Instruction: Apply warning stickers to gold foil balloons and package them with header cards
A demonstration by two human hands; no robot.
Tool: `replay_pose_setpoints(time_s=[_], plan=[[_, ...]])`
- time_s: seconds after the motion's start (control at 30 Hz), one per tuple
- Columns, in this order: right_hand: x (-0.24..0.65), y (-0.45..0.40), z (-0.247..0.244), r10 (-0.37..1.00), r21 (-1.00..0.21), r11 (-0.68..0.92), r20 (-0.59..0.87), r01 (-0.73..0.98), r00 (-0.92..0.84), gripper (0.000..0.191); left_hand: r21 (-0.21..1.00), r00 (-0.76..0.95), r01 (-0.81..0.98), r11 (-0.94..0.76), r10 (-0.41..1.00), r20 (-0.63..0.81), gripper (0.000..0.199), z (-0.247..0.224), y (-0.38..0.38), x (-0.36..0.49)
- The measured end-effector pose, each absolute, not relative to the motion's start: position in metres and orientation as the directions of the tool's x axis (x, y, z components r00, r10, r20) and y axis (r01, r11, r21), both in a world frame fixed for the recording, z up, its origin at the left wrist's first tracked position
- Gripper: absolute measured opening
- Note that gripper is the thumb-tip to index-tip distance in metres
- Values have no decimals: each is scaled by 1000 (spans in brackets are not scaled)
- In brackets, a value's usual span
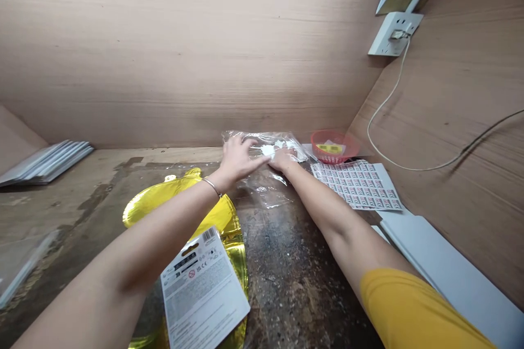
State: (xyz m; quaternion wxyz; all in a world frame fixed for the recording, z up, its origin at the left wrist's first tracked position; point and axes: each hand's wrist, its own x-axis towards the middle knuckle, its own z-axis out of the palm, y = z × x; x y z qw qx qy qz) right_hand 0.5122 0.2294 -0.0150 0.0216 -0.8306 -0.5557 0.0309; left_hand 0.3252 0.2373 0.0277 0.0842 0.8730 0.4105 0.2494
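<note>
At the back of the table lies a clear plastic bag (266, 193) with small white pieces (268, 150) in or on it. My left hand (240, 158) rests over the bag's left part, its fingers spread and curved. Beside it, my right hand (283, 159) reaches to the white pieces; its fingertips are hidden among them and the film. Nearer to me, a gold foil balloon (221, 215) lies flat, partly under my left forearm. A white printed card (204, 289) with a hang hole and a barcode lies on top of the balloon.
A red plastic basket (333, 147) holding yellow labels stands at the back right, near a sheet of stickers (360, 188). White flat boards (446, 267) lie along the right side. Stacked cards (53, 160) sit at left. A cable (393, 158) hangs from a wall socket (395, 35).
</note>
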Motion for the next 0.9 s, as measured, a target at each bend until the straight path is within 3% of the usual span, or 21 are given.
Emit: replay_pose_setpoints(time_s=[0.1, 0.17, 0.27, 0.5, 0.73, 0.8, 0.9], plan=[[500, 219, -18, 909, -55, -417, -24, 907, 416, 67, 613, 207, 715, -335, 940, 272, 54, 15, 254, 325], [488, 205, -18, 915, -44, -404, -16, 913, 404, 60, 663, 165, 704, -254, 967, 195, 45, 3, 265, 326], [473, 174, -18, 939, -37, -342, 4, 939, 343, 57, 676, 185, 694, -248, 969, 166, 35, -12, 274, 331], [454, 137, -18, 963, -48, -268, -1, 962, 269, 57, 707, 170, 658, -258, 966, 194, 34, -15, 280, 341], [457, 131, -4, 957, -101, -283, -99, 954, 274, 79, 673, 203, 654, -346, 937, 285, 50, 1, 263, 321], [463, 112, 4, 966, -108, -254, -84, 961, 245, 70, 654, 246, 645, -396, 917, 313, 50, 4, 252, 308], [478, 85, 18, 967, -96, -256, -20, 962, 255, 34, 612, 334, 616, -496, 868, 367, 44, 6, 230, 288]])
